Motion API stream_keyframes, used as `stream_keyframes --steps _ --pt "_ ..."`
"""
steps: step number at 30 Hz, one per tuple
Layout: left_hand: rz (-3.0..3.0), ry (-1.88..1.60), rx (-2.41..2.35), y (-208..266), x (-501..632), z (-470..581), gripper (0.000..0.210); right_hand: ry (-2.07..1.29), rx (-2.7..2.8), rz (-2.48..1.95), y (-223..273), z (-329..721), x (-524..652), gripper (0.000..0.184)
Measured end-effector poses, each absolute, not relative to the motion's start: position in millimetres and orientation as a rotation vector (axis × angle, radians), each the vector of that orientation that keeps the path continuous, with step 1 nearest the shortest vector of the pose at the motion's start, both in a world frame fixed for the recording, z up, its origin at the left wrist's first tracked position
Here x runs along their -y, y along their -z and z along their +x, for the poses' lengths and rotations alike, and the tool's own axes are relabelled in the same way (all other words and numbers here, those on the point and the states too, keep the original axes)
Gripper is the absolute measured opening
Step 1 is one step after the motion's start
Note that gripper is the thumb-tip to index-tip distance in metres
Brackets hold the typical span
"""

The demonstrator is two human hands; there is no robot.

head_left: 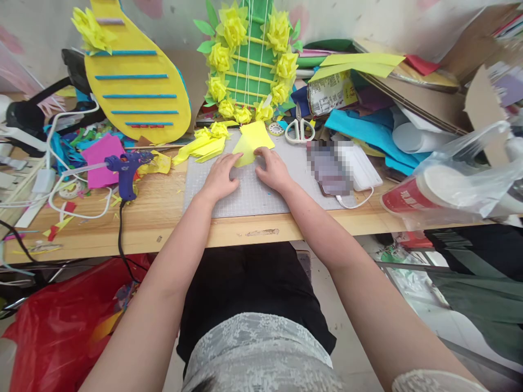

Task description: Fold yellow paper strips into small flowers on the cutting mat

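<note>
A square of yellow paper (246, 151) lies on the grey cutting mat (245, 197), between my two hands, partly over a stack of yellow sheets (259, 133). My left hand (221, 177) rests at the paper's left side, fingertips at its edge and thumb spread away. At the right side, my right hand (273, 170) has its fingertips on the paper's edge, with the thumb apart from them. Just beyond my left hand are folded yellow paper pieces (206, 148). White-handled scissors (300, 130) lie at the mat's far edge.
A blue glue gun (129, 171) with a trailing cord is at left. Behind stand a yellow lute-shaped board (139, 92) and a green one (254, 71) with yellow paper flowers. A blurred phone (330, 169), white power bank (362, 166) and bagged red cup (408, 193) are at right.
</note>
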State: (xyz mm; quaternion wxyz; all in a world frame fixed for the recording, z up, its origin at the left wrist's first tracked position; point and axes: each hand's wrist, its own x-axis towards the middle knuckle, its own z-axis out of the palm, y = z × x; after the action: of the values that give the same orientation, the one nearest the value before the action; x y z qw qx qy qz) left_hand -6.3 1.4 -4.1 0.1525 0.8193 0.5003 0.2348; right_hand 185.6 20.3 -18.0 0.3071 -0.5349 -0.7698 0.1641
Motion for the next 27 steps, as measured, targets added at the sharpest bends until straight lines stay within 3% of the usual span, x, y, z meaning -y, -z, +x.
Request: stream_keyframes --steps 4,9,15,21,27 --pt "2.315 -0.648 -1.539 6.8 -4.9 -3.1 0.070 -0.487 1.945 -1.418 12.1 181.2 -13.2 0.037" --pt "2.253 -0.639 -1.605 -2.6 4.3 3.7 0.067 -0.699 1.929 -1.239 12.4 175.4 -10.5 0.048" --pt "2.014 -0.760 -1.262 4.2 8.4 8.2 0.086 -0.744 1.846 -1.178 17.5 173.2 -19.5 0.045" --pt "2.160 -0.885 -1.296 12.1 -1.0 5.5 0.095 -0.761 1.712 -1.282 23.5 176.3 -34.4 0.036" --pt "2.302 -0.854 -1.287 9.0 -4.1 4.9 0.075 -0.945 1.537 -1.143 30.6 180.1 -47.0 0.038"
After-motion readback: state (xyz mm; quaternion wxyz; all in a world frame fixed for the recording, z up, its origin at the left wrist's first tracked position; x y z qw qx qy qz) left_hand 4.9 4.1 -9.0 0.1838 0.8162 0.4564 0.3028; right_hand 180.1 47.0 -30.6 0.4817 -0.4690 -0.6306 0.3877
